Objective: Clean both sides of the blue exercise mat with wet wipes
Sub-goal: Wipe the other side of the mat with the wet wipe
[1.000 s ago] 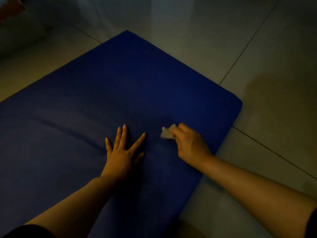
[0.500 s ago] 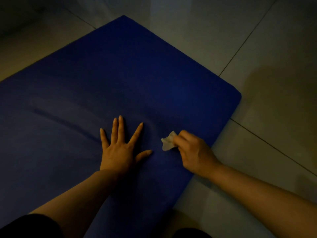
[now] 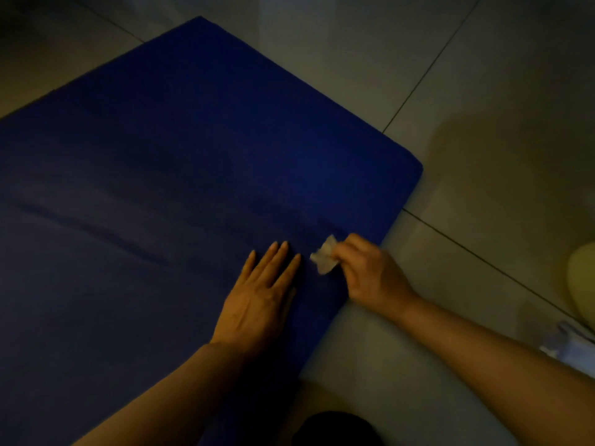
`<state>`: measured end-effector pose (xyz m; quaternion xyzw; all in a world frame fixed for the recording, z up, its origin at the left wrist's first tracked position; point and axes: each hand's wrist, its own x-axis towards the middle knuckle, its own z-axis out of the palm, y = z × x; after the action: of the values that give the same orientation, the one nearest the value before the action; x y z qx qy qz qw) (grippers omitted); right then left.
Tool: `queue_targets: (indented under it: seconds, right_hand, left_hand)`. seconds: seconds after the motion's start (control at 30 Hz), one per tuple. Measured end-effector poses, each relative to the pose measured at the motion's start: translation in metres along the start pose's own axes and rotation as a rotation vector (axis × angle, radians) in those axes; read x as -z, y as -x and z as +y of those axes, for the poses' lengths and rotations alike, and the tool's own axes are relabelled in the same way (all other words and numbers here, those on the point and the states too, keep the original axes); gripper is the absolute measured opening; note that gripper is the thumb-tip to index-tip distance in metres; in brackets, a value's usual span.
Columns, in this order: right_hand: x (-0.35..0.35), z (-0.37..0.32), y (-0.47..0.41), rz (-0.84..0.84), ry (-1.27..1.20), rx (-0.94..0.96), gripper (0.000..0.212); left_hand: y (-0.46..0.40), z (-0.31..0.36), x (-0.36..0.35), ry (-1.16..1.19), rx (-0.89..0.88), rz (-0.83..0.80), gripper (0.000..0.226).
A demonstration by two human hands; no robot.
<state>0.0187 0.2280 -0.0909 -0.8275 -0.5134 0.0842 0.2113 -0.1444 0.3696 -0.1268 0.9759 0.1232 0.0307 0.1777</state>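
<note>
Fingers (image 3: 346,249) of your right hand (image 3: 370,278) pinch the wet wipe (image 3: 323,257) against the blue mat (image 3: 193,156) near its right edge; your left hand (image 3: 260,297) presses flat, fingers straight. So small a wad may slip loose or skip patches as you scrub across the floor (image 3: 483,91) side.

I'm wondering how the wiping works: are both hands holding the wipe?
No, only the right hand pinches the wet wipe; the left hand lies flat on the blue mat.
</note>
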Motion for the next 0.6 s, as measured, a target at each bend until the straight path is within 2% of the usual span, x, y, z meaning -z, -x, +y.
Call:
queue_targets:
  seconds: [0.17, 0.27, 0.37, 0.47, 0.6]
  right_hand:
    - [0.003, 0.018, -0.018, 0.174, 0.061, -0.228, 0.017]
    - [-0.013, -0.011, 0.010, 0.173, -0.028, -0.147, 0.020]
    - [-0.018, -0.030, 0.035, 0.051, -0.176, -0.068, 0.016]
    - [-0.004, -0.008, 0.023, 0.033, -0.126, -0.034, 0.017]
    - [0.018, 0.050, -0.010, 0.211, 0.026, -0.345, 0.014]
  left_hand:
    - [0.002, -0.005, -0.003, -0.059, -0.048, -0.011, 0.048]
    - [0.002, -0.004, -0.007, -0.123, -0.076, -0.002, 0.053]
    - [0.001, -0.003, -0.006, -0.123, -0.073, 0.009, 0.051]
    - [-0.001, 0.002, -0.001, -0.125, -0.041, -0.003, 0.051]
    - [-0.013, 0.007, 0.005, -0.092, -0.026, 0.016, 0.046]
